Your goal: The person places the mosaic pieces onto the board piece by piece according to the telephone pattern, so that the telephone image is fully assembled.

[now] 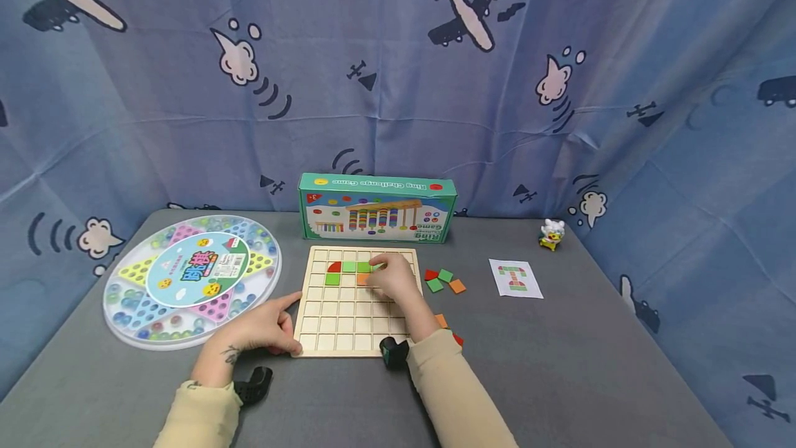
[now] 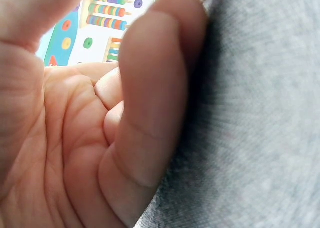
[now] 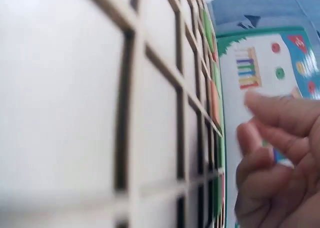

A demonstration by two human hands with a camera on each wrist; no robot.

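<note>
A wooden grid board [image 1: 336, 343] lies on the grey table. In its upper cells sit a red piece [image 1: 334, 267], green tiles [image 1: 349, 267] and an orange tile [image 1: 362, 280]. My left hand [image 1: 264, 327] touches the board's left side, index finger at the edge and thumb by the near corner; the left wrist view shows its other fingers curled. Over the board's upper right is my right hand [image 1: 396, 278], near the tile row. In the right wrist view its fingers [image 3: 285, 113] are loosely bent just off the board, and no piece shows between them.
Loose red, green and orange tiles [image 1: 457, 286] lie right of the board, some partly behind the right forearm. Farther right are a pattern card [image 1: 517, 278] and a small figurine [image 1: 551, 234]. A green game box [image 1: 377, 207] stands behind; a round marble board [image 1: 193, 282] lies left.
</note>
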